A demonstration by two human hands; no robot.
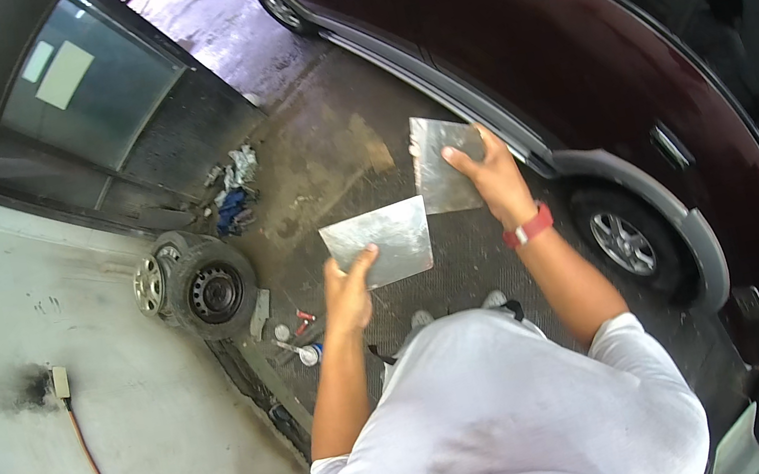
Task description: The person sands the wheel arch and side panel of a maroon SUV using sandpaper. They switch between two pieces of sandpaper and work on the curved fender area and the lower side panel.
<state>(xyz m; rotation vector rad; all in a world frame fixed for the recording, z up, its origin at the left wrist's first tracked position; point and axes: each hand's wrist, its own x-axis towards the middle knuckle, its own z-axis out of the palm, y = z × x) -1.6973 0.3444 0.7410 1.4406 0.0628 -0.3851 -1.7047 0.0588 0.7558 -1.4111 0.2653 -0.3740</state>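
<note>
Two flat, dull-silver metal sheets are held up in front of me. My left hand (348,288) grips the lower left sheet (385,236) by its near left corner, thumb on top. My right hand (493,174) is closed on the right edge of the other sheet (444,170), thumb lying across its face. That sheet stands more upright, a bit farther off, and its left edge looks ragged. The two sheets meet or overlap slightly near the left one's far right corner; whether they touch I cannot tell. A red band (528,226) circles my right wrist.
A dark red vehicle (504,22) stands along the right. Wheels with tires (212,292) lean by the white wall (72,393) at left. Rags (235,196) lie beyond them. A small open can (309,354) and red-handled tool (305,319) sit on the floor near my feet.
</note>
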